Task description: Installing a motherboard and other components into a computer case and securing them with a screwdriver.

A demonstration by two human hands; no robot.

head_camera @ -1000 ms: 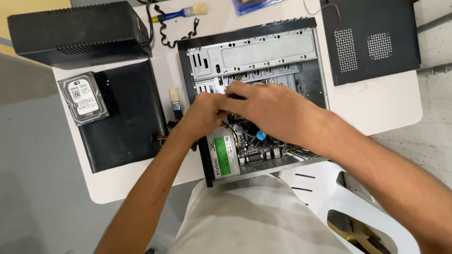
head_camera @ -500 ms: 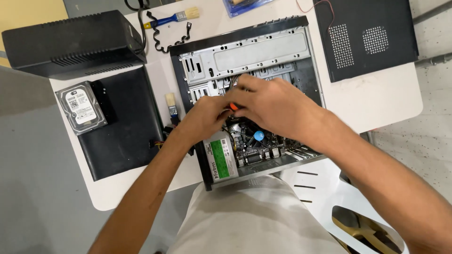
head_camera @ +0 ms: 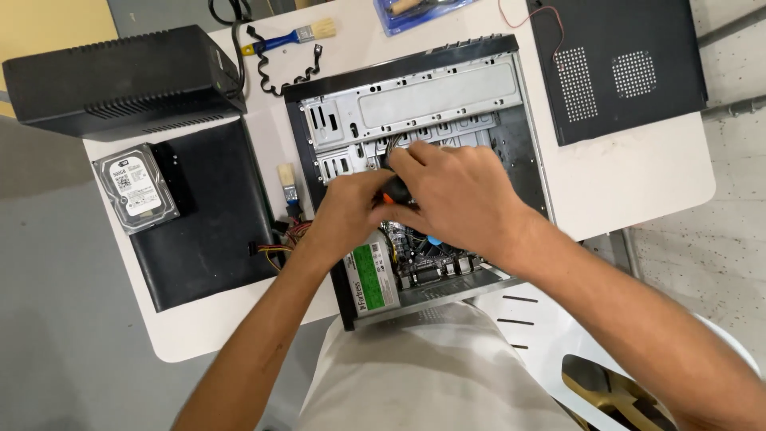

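An open desktop computer case point(head_camera: 415, 88) lies on its side on a white table point(head_camera: 630, 183). Both my hands are inside it, over the motherboard. My right hand point(head_camera: 463, 203) is closed around a tool with an orange and black handle point(head_camera: 391, 194), probably a screwdriver. My left hand point(head_camera: 347, 211) touches the same handle from the left, fingers curled on it. Below the hands sit a power supply with a green label point(head_camera: 369, 275) and a blue part point(head_camera: 435, 239) on the board. The tool's tip is hidden by my hands.
A bare hard drive point(head_camera: 134, 187) rests on a black panel point(head_camera: 207, 231) at left, beside a black box point(head_camera: 120, 80). A small brush point(head_camera: 287, 185) lies by the case. Another brush with a blue handle point(head_camera: 291, 38) is at the back. A second black side panel point(head_camera: 618, 68) lies at right.
The view has shifted a little. Both hands have stayed together on the tool inside the case, now slightly higher toward the drive bays.
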